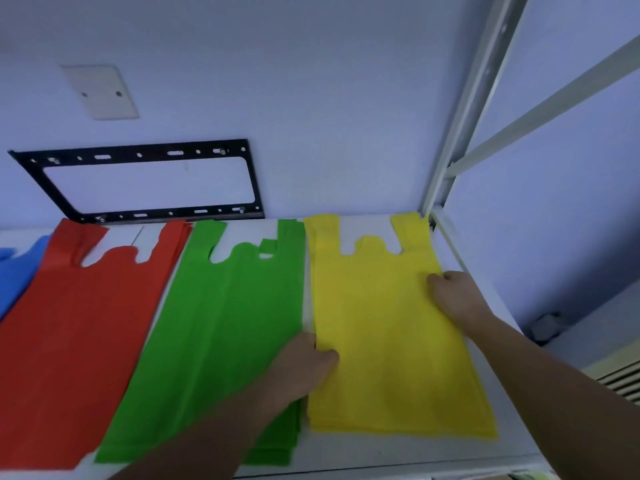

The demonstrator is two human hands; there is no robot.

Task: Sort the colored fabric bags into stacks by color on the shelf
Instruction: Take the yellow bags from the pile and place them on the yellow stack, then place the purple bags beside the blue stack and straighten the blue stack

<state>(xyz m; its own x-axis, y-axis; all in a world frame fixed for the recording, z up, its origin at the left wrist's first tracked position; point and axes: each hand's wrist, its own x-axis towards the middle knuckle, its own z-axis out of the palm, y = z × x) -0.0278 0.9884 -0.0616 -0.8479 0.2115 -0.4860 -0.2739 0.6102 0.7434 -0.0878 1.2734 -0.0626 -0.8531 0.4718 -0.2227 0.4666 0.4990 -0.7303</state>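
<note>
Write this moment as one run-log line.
yellow bags | left hand pinches left edge | right hand holds right edge | green bags alongside

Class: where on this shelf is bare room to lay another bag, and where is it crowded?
Bare: shelf strip right of the yellow stack, partly under the right hand; front strip below it. Crowded: blue bag, red stack, green stack fill the left.

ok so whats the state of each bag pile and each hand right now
yellow bags: flat on the shelf, held at both side edges
green bags: flat stack, layers showing at near edge
red bags: flat, left of green
blue bags: mostly out of frame
left hand: grips yellow's left edge
right hand: grips yellow's right edge
</note>
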